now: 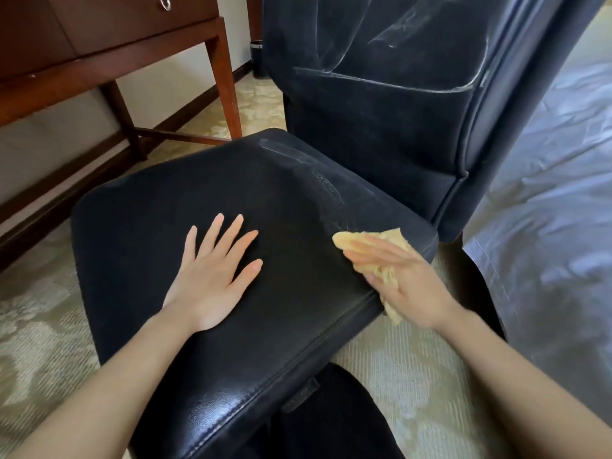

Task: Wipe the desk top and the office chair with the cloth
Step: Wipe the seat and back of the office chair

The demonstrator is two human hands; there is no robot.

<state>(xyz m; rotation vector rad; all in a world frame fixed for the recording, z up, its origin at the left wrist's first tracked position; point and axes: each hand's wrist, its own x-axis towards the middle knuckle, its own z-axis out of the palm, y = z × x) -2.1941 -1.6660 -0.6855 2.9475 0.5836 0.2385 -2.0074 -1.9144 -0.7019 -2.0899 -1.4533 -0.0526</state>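
A black leather chair seat (265, 207) fills the middle of the view, and its tall backrest (381, 94) rises behind it with pale wipe streaks. My left hand (212, 276) lies flat on the seat, fingers spread and straight. My right hand (400, 279) presses a yellow cloth (387, 240) against the seat's right edge with straight fingers; the cloth shows above and below the palm. Only the underside, a drawer and the legs of the dark wooden desk (116, 44) show at the upper left; its top is out of view.
Patterned beige carpet (43, 326) surrounds the chair. A bed with pale grey sheets (546, 210) stands close on the right. A desk leg (225, 81) and crossbar sit just behind the seat's far corner. My dark-clothed knee (331, 415) is below the seat.
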